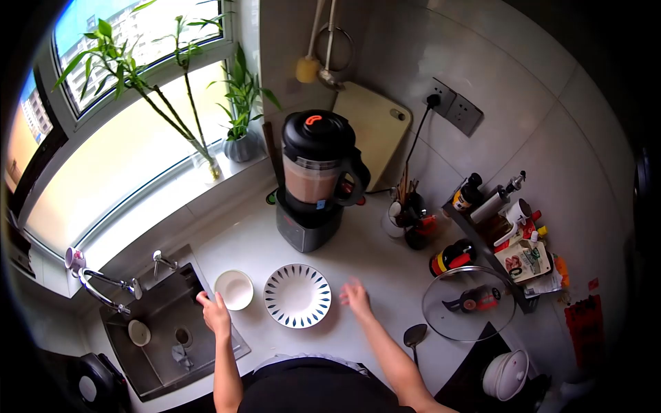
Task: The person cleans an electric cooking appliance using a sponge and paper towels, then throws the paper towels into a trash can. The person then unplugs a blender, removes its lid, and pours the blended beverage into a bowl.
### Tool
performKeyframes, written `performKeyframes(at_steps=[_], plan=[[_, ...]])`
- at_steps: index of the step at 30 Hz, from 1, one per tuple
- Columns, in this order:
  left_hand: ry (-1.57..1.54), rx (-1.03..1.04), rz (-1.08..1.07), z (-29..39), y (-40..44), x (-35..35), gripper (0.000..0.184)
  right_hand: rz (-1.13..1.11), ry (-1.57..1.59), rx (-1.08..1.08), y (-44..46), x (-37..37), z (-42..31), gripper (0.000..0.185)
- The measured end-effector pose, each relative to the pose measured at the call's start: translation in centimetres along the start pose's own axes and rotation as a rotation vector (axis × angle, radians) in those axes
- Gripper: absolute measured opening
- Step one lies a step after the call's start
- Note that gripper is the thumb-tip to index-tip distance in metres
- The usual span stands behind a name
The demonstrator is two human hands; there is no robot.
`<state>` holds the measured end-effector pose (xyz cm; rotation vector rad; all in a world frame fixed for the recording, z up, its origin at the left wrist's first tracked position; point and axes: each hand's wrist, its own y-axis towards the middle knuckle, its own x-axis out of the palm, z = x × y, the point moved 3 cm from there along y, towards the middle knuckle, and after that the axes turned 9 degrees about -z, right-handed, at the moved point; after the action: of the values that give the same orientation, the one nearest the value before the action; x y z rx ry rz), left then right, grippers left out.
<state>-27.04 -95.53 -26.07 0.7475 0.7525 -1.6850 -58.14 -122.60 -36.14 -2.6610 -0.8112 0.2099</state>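
My left hand (215,315) is over the right edge of the sink, just below and left of a small white bowl (235,290). Its thumb and a finger point up and apart, and nothing shows between them. A white plate (297,296) with a ring of dark blue marks lies on the counter to the right of the bowl. Beyond the plate's right side, my right hand (356,299) is slightly blurred, its fingers apart and holding nothing. Neither hand appears to touch the bowl or plate.
A blender (310,227) holding a pinkish-brown mixture stands behind the plate. The metal sink (148,361) is at left. To the right are a ladle (414,335), a glass lid (468,303), a white pot (506,375) and a rack (475,234) of bottles.
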Motion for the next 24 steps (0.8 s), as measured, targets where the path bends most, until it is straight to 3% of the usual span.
performKeyframes(at_steps=[1,3,5,7,10,13,15,17,18,21,22,24], plan=[[0.001,0.006,-0.009,2.9,-0.6,-0.6,0.036,0.027,0.041,-0.085,0.0,-1.3,-3.9,0.040],[-0.122,0.322,-0.371,11.3,-2.5,-0.3,0.027,0.073,0.081,-0.251,-0.1,-3.5,-12.1,0.030],[-0.262,0.570,-0.536,21.1,-6.1,0.1,0.022,0.108,0.076,-0.353,0.3,-5.7,-18.8,0.027],[-0.410,1.008,-0.534,30.4,-9.1,1.9,0.026,0.220,-0.076,-0.620,0.9,-8.5,-25.4,0.025],[-0.394,1.176,-0.676,45.3,-12.5,3.5,0.032,0.362,-0.430,-0.911,-0.2,-12.4,-35.7,0.020],[-0.550,1.147,-0.643,57.6,-12.2,9.9,0.041,0.444,-0.550,-0.985,2.0,-17.0,-41.0,0.020],[-0.708,0.840,-0.626,64.0,-10.1,15.5,0.048,0.452,-0.578,-0.998,2.1,-18.7,-43.4,0.020],[-0.631,0.810,-0.449,68.1,-8.3,18.1,0.052,0.459,-0.592,-0.980,2.2,-20.0,-43.7,0.021],[-0.610,0.819,-0.324,69.2,-8.1,18.9,0.049,0.448,-0.567,-0.980,2.5,-20.5,-43.5,0.022],[-0.446,0.949,-0.273,71.2,-7.5,18.7,0.047,0.439,-0.524,-0.955,2.8,-21.0,-42.3,0.024],[-0.507,1.043,-0.180,71.5,-7.4,19.5,0.042,0.431,-0.520,-0.948,2.9,-21.0,-41.9,0.023],[-0.611,1.051,-0.234,71.8,-6.5,21.2,0.040,0.409,-0.490,-0.926,3.3,-20.8,-40.8,0.022]])
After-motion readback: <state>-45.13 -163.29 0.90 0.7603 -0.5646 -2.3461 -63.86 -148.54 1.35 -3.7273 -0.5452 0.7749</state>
